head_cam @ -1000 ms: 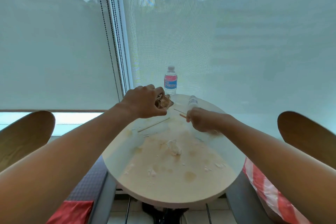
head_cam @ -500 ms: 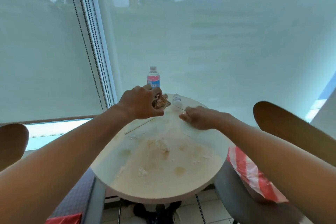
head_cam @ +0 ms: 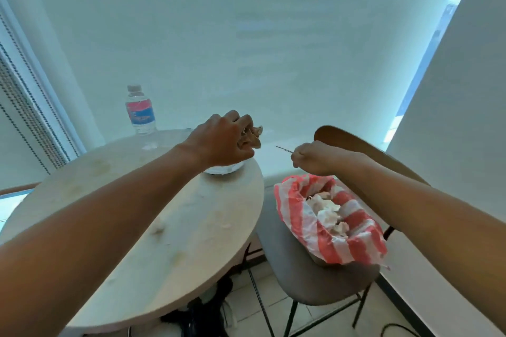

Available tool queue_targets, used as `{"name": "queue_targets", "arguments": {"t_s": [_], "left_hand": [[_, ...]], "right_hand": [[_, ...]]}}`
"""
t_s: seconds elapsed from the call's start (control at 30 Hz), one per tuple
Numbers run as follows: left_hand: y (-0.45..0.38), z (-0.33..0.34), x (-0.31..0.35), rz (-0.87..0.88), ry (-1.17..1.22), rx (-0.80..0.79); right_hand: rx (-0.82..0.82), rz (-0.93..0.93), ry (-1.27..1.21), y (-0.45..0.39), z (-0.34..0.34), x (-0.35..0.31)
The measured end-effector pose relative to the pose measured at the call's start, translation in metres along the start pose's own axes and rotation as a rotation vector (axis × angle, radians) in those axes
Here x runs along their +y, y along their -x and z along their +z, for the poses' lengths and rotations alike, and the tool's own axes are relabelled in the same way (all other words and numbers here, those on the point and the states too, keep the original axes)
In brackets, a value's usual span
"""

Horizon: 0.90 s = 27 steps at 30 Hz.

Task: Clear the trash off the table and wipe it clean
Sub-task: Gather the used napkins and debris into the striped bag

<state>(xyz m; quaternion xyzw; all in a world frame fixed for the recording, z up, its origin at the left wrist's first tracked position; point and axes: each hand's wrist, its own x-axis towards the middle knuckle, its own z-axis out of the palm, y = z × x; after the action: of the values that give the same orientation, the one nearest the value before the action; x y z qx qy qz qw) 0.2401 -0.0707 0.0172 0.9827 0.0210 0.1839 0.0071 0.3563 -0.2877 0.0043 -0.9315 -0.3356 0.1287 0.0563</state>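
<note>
Fingers of the left hand [head_cam: 221, 142] are curled tight around a crumpled brownish wad of wrapper trash [head_cam: 253, 136], which protrudes from the fist above the far right edge of the round pale wooden table [head_cam: 131, 227]. Fingers of the right hand [head_cam: 312, 157] pinch a thin stick-like skewer [head_cam: 284, 149], its tip pointing left toward the wad; the hand is raised above the open red-and-white striped plastic bag [head_cam: 328, 238].

The bag sits on the grey seat of a chair with a curved brown wooden back [head_cam: 364, 145], just right of the table, and holds crumpled white tissue [head_cam: 325, 210].

The tabletop bears brownish stains and small white scraps (several near the middle). A clear plastic water bottle with a red-and-blue label [head_cam: 140, 111] stands upright at the table's far edge. Below the left wrist lies a pale rounded object [head_cam: 224, 169], possibly a second bottle on its side; mostly hidden.
</note>
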Motion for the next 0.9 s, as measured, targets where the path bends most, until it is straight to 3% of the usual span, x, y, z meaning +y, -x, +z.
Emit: {"name": "queue_targets", "arguments": {"t_s": [0.3, 0.43, 0.67, 0.9], "left_hand": [[-0.094, 0.087, 0.109, 0.105, 0.023, -0.186], [-0.122, 0.139, 0.156, 0.111, 0.064, -0.345], [-0.136, 0.176, 0.178, 0.130, 0.084, -0.468], [-0.156, 0.220, 0.183, 0.212, 0.078, -0.590]], "right_hand": [[-0.098, 0.097, -0.072, -0.022, 0.043, 0.144], [-0.176, 0.091, -0.111, -0.033, 0.067, 0.192], [-0.192, 0.156, -0.148, -0.046, 0.100, 0.208], [-0.161, 0.249, -0.342, -0.057, 0.118, 0.215]]}}
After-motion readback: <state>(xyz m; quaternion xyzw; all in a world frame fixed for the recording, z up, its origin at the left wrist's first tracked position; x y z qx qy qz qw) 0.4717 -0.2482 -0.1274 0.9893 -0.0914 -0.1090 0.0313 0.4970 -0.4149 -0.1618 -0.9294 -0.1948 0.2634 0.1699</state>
